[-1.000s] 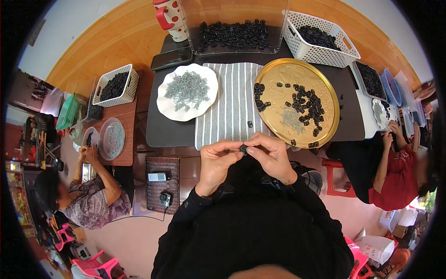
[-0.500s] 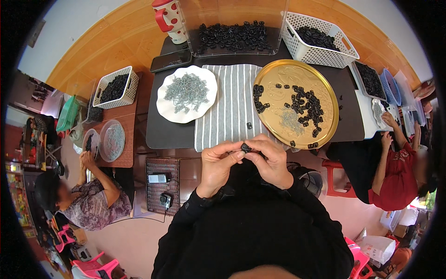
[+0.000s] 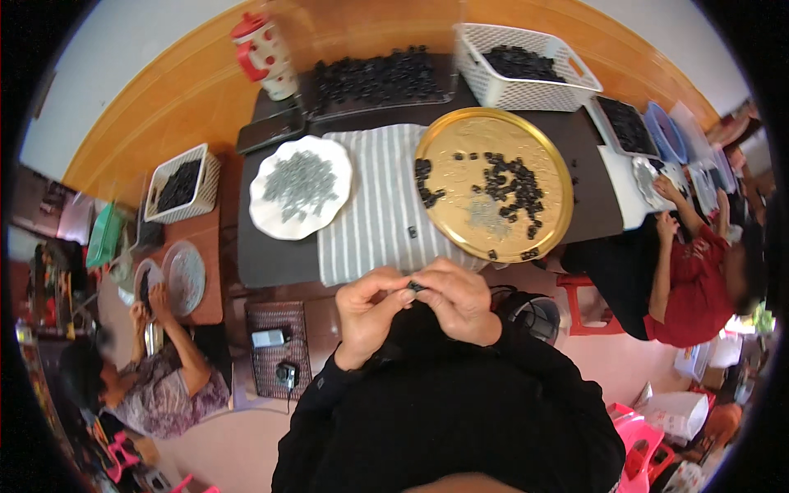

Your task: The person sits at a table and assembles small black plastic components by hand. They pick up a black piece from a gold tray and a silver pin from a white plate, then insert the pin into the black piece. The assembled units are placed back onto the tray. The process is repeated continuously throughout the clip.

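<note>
My left hand (image 3: 367,319) and my right hand (image 3: 460,304) meet in front of the table's near edge. Between their fingertips they pinch one small black plastic part (image 3: 415,286), mostly covered by the fingers. A single black piece (image 3: 412,232) lies on the grey-and-white striped cloth (image 3: 370,189) just beyond. To the right, a round gold tray (image 3: 557,156) carries scattered black pieces (image 3: 514,189) and a small heap of thin silvery metal bits (image 3: 487,215). On the left, a white wavy-edged plate (image 3: 261,215) holds a pile of similar metal bits (image 3: 300,181).
At the back stand a clear bin (image 3: 448,90) of black pieces, a white basket (image 3: 542,92) and a red-and-white spotted tumbler (image 3: 267,62). A dark phone-like slab (image 3: 271,131) lies nearby. Co-workers sit at left (image 3: 173,394) and right (image 3: 699,279). A wicker stand (image 3: 308,341) is below left.
The whole view has shifted and tilted a little, so the table things appear further left. Both my hands keep pinching the small black part; the left co-worker's hands have changed position.
</note>
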Motion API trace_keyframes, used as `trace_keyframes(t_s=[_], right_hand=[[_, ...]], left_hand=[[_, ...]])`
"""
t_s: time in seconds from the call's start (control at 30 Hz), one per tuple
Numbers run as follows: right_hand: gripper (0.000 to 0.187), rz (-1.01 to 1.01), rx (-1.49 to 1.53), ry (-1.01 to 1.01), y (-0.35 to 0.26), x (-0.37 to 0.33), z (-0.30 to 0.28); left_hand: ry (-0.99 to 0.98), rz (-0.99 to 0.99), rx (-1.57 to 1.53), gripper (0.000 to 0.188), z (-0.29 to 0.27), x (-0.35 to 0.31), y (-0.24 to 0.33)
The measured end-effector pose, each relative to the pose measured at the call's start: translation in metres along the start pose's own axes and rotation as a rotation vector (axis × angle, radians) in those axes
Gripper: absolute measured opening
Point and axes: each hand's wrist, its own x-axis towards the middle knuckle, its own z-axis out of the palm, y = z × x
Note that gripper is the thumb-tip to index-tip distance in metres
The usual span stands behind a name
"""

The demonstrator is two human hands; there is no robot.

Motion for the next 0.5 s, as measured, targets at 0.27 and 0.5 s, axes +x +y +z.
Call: trace_keyframes(t_s=[0.27,0.5], right_hand=[[0.016,0.570,0.263,-0.252,-0.006,0.005,-0.043],[0.031,0.528,0.197,0.208,0.013,0.129,-0.156]], left_hand=[[-0.070,-0.175,-0.039,0.023,0.010,0.003,-0.005],[-0.010,-0.189,-0.046,0.026,-0.002,0.005,-0.005]])
